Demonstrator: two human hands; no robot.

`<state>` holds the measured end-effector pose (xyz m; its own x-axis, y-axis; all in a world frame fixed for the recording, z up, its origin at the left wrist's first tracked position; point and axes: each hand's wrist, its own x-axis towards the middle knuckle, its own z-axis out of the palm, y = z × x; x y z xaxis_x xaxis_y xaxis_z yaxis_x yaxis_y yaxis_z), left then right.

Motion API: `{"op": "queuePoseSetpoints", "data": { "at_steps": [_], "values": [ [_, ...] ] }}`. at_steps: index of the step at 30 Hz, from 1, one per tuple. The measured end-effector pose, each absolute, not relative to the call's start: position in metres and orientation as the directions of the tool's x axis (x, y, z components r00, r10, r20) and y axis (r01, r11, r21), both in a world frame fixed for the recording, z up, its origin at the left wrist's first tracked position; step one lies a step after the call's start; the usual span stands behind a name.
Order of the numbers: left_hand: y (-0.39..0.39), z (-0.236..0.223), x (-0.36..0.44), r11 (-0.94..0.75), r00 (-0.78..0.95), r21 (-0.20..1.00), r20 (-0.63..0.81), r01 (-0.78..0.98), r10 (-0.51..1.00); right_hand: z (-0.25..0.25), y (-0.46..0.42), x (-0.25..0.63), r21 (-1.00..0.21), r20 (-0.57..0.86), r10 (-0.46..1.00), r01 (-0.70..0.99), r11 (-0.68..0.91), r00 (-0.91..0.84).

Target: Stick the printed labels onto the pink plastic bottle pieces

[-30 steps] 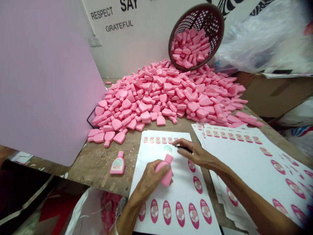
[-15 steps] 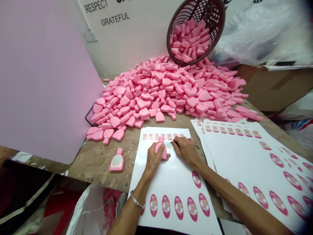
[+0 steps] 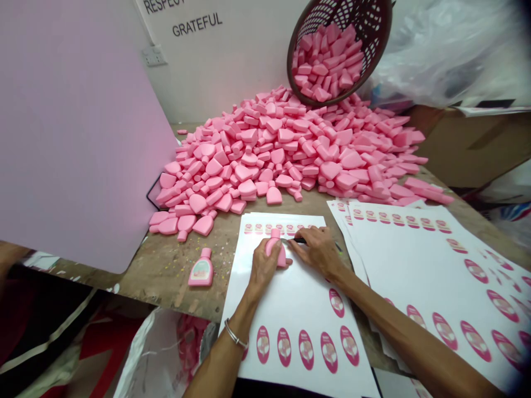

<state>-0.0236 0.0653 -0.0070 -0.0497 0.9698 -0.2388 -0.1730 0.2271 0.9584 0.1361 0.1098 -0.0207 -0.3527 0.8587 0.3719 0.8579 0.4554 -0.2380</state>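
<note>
My left hand point(image 3: 264, 265) is closed around a small pink bottle point(image 3: 275, 241), held upright with its cap toward the back, over a sheet of stickers point(image 3: 286, 301). Pinched in my right hand point(image 3: 317, 251) is a slim tool with a black handle point(image 3: 299, 240) and a thin pale tip. That tip points at the bottle's right side; whether it touches cannot be made out. The sheet bears a row of small labels along its far edge and oval pink labels near me. Left of it, a pink bottle with a label point(image 3: 201, 269) lies on the table.
A large heap of pink bottles point(image 3: 257, 149) covers the back of the table point(image 3: 166, 276). Behind it, a brown basket point(image 3: 292, 66) lies tipped with more inside. More sticker sheets point(image 3: 398, 265) lie at right, a pink panel point(image 3: 83, 138) stands left, and a white sack point(image 3: 141, 354) sits below.
My right hand has turned slightly, and the black-handled tool now shows with its tip at the bottle. The bottle stays in my left hand. The whole view has shifted a little.
</note>
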Motion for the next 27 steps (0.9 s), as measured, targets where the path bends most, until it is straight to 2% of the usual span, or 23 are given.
{"op": "queuePoseSetpoints", "data": {
  "at_steps": [5, 8, 10, 12, 15, 17, 20, 23, 27],
  "values": [
    [0.064, -0.007, -0.024, 0.217, -0.049, 0.960, -0.229, -0.179, 0.972, -0.020, 0.112, 0.140, -0.225, 0.332, 0.895, 0.896, 0.383, -0.299],
    [0.063, -0.006, -0.024, 0.216, -0.045, 0.959, -0.227, -0.185, 0.973, -0.018, 0.112, 0.136, -0.300, 0.294, 0.904, 0.868, 0.395, -0.310],
    [0.063, -0.006, -0.025, 0.216, -0.046, 0.956, -0.229, -0.198, 0.972, -0.016, 0.112, 0.134, -0.385, 0.263, 0.917, 0.839, 0.384, -0.300],
    [0.064, -0.007, -0.025, 0.216, -0.048, 0.952, -0.231, -0.217, 0.972, -0.012, 0.113, 0.134, -0.524, 0.221, 0.939, 0.780, 0.342, -0.264],
    [0.064, -0.008, -0.025, 0.213, -0.045, 0.943, -0.232, -0.258, 0.972, -0.001, 0.113, 0.140, -0.764, 0.164, 0.976, 0.607, 0.217, -0.142],
    [0.063, -0.005, -0.026, 0.209, -0.045, 0.934, -0.231, -0.289, 0.972, 0.011, 0.109, 0.142, -0.850, 0.148, 0.987, 0.501, 0.160, -0.064],
    [0.056, 0.005, -0.027, 0.228, -0.007, 0.888, -0.251, -0.400, 0.968, 0.030, 0.093, 0.139, -0.871, 0.153, 0.985, 0.461, 0.171, -0.076],
    [0.046, 0.020, -0.027, 0.304, 0.075, 0.776, -0.317, -0.552, 0.945, 0.043, 0.074, 0.129, -0.877, 0.165, 0.974, 0.429, 0.216, -0.154],
    [0.037, 0.034, -0.029, 0.333, 0.125, 0.714, -0.328, -0.616, 0.936, 0.049, 0.059, 0.119, -0.897, 0.160, 0.972, 0.384, 0.216, -0.174]
  ]
}}
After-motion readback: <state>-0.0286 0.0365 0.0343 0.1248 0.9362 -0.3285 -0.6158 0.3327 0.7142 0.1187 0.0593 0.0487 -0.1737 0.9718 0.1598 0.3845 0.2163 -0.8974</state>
